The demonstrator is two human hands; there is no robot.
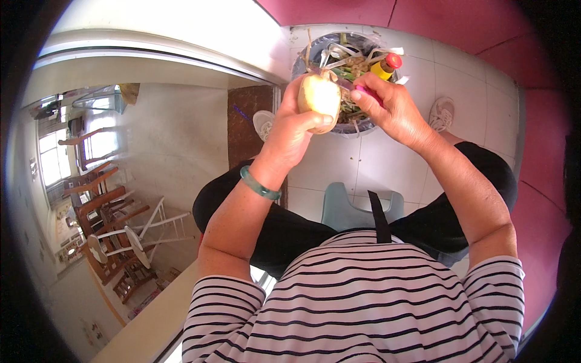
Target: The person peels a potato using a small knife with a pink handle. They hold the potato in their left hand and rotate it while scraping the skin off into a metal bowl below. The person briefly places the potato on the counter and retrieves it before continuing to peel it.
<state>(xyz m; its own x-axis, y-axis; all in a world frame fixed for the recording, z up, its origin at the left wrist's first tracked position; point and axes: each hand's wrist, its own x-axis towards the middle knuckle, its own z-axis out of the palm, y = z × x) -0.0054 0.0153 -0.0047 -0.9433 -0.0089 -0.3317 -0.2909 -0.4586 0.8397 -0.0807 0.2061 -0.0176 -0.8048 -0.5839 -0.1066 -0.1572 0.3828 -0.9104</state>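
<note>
A pale, partly peeled potato or similar root vegetable (320, 97) is held in my left hand (290, 120), with the thumb across its lower face. Strong light washes out its middle, so its kind is uncertain. My right hand (392, 106) grips a pink-handled tool (370, 95), whose working end points at the vegetable's right side; whether it is a peeler or a knife I cannot tell. Both hands are over a dark bin (308, 52) lined with clear plastic. It holds vegetable scraps (352, 68), white plastic strips and a bottle with a yellow label and red cap (386, 66).
A grey-green plastic stool (338, 204) is between my legs on the tiled floor (327, 159). Red-pink cabinet panels (449, 20) curve round the top and right. At left, past a doorway, wooden chairs (102, 204) and white-legged stools (138, 240) are piled.
</note>
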